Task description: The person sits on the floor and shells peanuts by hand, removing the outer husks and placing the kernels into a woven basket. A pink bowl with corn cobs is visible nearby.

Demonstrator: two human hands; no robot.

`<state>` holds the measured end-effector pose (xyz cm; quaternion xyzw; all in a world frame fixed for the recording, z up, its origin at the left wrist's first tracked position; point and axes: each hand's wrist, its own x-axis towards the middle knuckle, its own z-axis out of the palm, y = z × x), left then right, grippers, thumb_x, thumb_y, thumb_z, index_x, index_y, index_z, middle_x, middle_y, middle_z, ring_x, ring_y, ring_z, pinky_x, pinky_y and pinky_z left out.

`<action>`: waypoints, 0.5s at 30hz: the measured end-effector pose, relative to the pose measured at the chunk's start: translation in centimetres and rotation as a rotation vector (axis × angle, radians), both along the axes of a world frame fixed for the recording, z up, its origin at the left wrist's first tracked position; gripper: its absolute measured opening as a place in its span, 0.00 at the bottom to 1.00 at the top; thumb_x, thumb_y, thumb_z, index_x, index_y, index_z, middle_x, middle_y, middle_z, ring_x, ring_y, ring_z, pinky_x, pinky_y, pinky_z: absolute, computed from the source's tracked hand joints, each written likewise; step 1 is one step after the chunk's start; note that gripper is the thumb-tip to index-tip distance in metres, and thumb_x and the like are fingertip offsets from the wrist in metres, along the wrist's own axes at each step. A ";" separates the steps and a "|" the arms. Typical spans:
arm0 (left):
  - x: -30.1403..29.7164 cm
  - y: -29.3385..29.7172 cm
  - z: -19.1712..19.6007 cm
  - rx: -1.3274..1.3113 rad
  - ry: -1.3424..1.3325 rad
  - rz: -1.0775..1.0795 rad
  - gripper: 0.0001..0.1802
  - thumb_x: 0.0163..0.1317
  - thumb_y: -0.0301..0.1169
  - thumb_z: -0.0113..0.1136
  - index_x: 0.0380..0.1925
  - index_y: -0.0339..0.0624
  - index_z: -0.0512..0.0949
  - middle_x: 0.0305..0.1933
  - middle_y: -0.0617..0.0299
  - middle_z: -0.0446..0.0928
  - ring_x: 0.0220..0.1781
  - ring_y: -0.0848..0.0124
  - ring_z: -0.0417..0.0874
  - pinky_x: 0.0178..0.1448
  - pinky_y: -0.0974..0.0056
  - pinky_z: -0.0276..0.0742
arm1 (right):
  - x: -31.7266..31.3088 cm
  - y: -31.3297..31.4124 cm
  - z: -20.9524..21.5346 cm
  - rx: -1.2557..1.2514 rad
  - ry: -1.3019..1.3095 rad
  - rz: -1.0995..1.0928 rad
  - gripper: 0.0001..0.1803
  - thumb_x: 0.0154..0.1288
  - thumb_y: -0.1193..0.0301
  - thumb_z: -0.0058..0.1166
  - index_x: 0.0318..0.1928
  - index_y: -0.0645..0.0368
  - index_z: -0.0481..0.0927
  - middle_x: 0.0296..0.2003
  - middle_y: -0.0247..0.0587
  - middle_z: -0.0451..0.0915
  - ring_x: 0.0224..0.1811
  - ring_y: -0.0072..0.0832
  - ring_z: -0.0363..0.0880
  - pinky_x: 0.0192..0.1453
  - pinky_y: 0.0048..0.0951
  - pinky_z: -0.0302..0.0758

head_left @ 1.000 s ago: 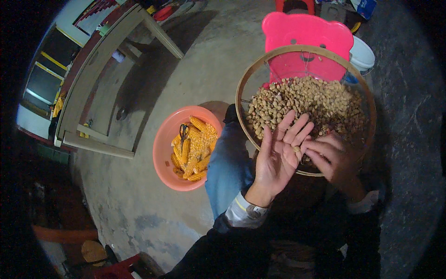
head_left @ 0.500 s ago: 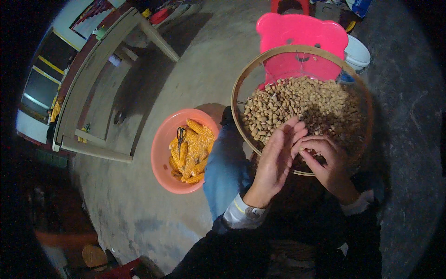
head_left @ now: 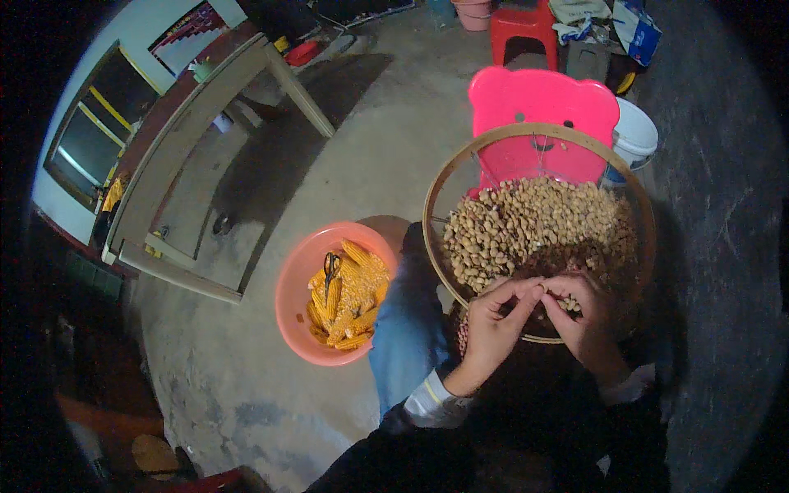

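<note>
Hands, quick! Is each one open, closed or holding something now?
Left hand: pinched closed; can't tell if it's holding anything.
Right hand: pinched closed; can't tell if it's holding anything either.

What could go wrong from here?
The left hand and right hand meet at the fingertips; anything pinched there, too small to make out, might slip among the small, rounded tan nuts.

Black metal scissors lie on yellow corn cobs in the round orange plastic basin; a careless reach could mean a cut.
</note>
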<state>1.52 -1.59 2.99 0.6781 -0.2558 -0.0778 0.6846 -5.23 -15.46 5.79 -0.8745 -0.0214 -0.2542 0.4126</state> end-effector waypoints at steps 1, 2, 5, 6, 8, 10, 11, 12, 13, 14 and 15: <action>0.0 0.2 0.1 0.006 0.005 0.009 0.09 0.60 0.27 0.61 0.39 0.37 0.82 0.35 0.63 0.80 0.38 0.76 0.76 0.45 0.72 0.69 | 0.1 0.2 0.1 0.022 0.013 -0.003 0.10 0.57 0.79 0.58 0.40 0.60 0.76 0.35 0.42 0.79 0.37 0.34 0.79 0.44 0.32 0.73; -0.1 0.3 0.3 0.013 0.011 0.018 0.09 0.60 0.27 0.61 0.40 0.37 0.82 0.35 0.62 0.80 0.38 0.76 0.76 0.45 0.71 0.69 | 0.2 0.4 0.3 0.044 0.026 -0.006 0.10 0.57 0.79 0.58 0.40 0.59 0.76 0.35 0.42 0.79 0.37 0.34 0.79 0.44 0.32 0.73; -0.3 0.5 0.4 0.036 -0.010 0.050 0.10 0.60 0.28 0.61 0.40 0.37 0.82 0.35 0.61 0.81 0.38 0.75 0.78 0.46 0.70 0.71 | 0.3 0.5 -0.5 0.145 0.049 -0.001 0.09 0.57 0.78 0.58 0.39 0.59 0.78 0.36 0.42 0.80 0.38 0.35 0.79 0.45 0.32 0.73; -0.3 0.3 0.0 0.023 -0.018 0.061 0.10 0.60 0.28 0.61 0.40 0.37 0.82 0.35 0.60 0.81 0.38 0.74 0.78 0.46 0.70 0.72 | 0.3 0.4 -0.8 0.185 0.054 0.004 0.08 0.57 0.78 0.58 0.39 0.59 0.78 0.36 0.43 0.80 0.38 0.35 0.79 0.45 0.32 0.73; -0.3 0.3 0.1 0.052 -0.031 0.071 0.10 0.58 0.26 0.61 0.40 0.37 0.82 0.36 0.58 0.81 0.39 0.72 0.80 0.47 0.69 0.74 | 0.2 0.2 -0.8 0.132 0.047 0.003 0.08 0.57 0.79 0.58 0.38 0.59 0.78 0.36 0.43 0.80 0.39 0.36 0.80 0.45 0.32 0.73; -0.4 0.2 0.1 0.058 -0.140 0.113 0.10 0.56 0.24 0.61 0.39 0.37 0.82 0.35 0.57 0.81 0.37 0.70 0.81 0.45 0.69 0.74 | 0.3 0.3 -0.7 0.077 0.003 -0.008 0.08 0.55 0.80 0.58 0.37 0.61 0.79 0.34 0.43 0.80 0.37 0.34 0.80 0.43 0.30 0.73; -0.4 0.0 0.1 0.060 -0.194 0.132 0.10 0.55 0.24 0.61 0.38 0.38 0.82 0.34 0.57 0.81 0.36 0.70 0.81 0.44 0.69 0.75 | 0.4 0.4 -0.6 0.048 -0.038 -0.019 0.08 0.54 0.82 0.59 0.36 0.62 0.79 0.33 0.43 0.80 0.35 0.32 0.80 0.41 0.28 0.74; -0.5 -0.1 0.0 0.068 -0.213 0.145 0.10 0.54 0.23 0.61 0.37 0.38 0.82 0.33 0.57 0.81 0.35 0.69 0.81 0.43 0.69 0.75 | 0.5 0.4 -0.5 0.019 -0.079 -0.030 0.08 0.53 0.83 0.59 0.35 0.63 0.79 0.31 0.42 0.80 0.33 0.31 0.80 0.38 0.25 0.75; -0.5 -0.1 -0.1 0.077 -0.231 0.158 0.10 0.52 0.22 0.61 0.36 0.38 0.82 0.32 0.57 0.81 0.34 0.69 0.81 0.42 0.68 0.75 | 0.4 0.4 -0.6 0.022 -0.066 -0.013 0.08 0.53 0.82 0.59 0.36 0.62 0.78 0.32 0.42 0.80 0.34 0.33 0.80 0.40 0.28 0.74; -0.6 -0.1 0.0 0.086 -0.250 0.171 0.10 0.51 0.22 0.61 0.35 0.38 0.83 0.32 0.56 0.80 0.33 0.68 0.81 0.40 0.68 0.75 | 0.3 0.3 -0.7 0.024 -0.053 0.004 0.09 0.53 0.81 0.59 0.36 0.61 0.77 0.33 0.42 0.80 0.36 0.35 0.80 0.42 0.31 0.74; -0.6 -0.1 0.1 0.092 -0.241 0.168 0.10 0.51 0.21 0.61 0.35 0.38 0.83 0.31 0.57 0.80 0.32 0.68 0.81 0.39 0.68 0.75 | 0.2 0.2 -0.8 0.026 -0.040 0.020 0.10 0.53 0.81 0.59 0.37 0.59 0.76 0.34 0.42 0.79 0.37 0.37 0.79 0.44 0.34 0.73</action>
